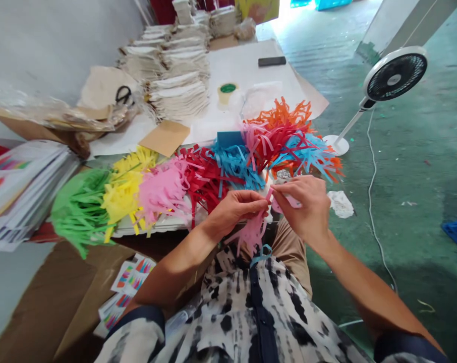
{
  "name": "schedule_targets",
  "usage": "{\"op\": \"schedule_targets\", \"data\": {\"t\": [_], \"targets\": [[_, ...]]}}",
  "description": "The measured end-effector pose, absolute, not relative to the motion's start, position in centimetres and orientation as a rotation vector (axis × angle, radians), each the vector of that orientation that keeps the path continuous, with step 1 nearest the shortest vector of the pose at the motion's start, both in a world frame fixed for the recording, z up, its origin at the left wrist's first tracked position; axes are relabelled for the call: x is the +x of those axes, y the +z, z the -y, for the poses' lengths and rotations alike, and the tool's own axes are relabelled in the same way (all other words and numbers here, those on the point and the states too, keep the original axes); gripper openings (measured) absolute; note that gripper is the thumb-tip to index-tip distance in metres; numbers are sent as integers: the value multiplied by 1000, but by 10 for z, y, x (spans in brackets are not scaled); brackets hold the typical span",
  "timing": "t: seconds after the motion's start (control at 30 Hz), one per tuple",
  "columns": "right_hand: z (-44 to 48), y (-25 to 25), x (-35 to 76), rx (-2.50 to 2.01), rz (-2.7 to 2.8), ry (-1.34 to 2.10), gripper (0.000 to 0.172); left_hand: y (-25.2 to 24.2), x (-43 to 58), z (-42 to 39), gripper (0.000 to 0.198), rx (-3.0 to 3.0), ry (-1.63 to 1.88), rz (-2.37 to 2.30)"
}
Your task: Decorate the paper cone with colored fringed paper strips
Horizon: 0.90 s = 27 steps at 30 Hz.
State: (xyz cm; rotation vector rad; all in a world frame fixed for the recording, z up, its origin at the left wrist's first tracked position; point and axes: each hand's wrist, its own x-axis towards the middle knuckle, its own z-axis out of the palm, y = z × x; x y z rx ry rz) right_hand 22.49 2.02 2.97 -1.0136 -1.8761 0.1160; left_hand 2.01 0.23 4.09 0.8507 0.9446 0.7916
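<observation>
My left hand (236,212) and right hand (302,209) are close together above my lap, with their fingertips pinching the top of a pink fringed paper strip (251,234). Its cut tassels hang down over my patterned shirt (264,307). A pale pink paper piece (287,202) sits under my right fingers.

The paper looks light and soft. Its thin tassels would probably crumple or tear easily, so the uncut band at the top seems the safest place to hold.

Fringed paper bunches lie along the near edge of the tabletop (247,65): green (79,212), yellow (124,191), pink (162,189), red (202,181), blue (232,166) and orange (281,113). Beyond them are a blue block (230,138), a brown card (164,137), a tape roll (227,93) and a black phone (272,61). Black-handled scissors (123,96) and stacks of folded cream paper (179,75) lie toward the far left. A white floor fan (395,74) stands to my right.

Printed sheets (24,191) and cards (132,277) show rainbow stripes, but I can read no words or brands.
</observation>
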Motion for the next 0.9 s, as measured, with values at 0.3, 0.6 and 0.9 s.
{"op": "schedule_targets", "data": {"t": [0.3, 0.6, 0.9], "targets": [[-28, 26, 197, -1103, 1577, 953, 21, 34, 16, 1, 22, 911, 1034, -976], [-27, 26, 190, -984, 1639, 1140, 19, 29, 12, 16, 25, 979, 1188, -1090], [-16, 18, 169, -925, 1623, 896, 19, 18, 9, 35, 33, 864, 1330, -1152]]}}
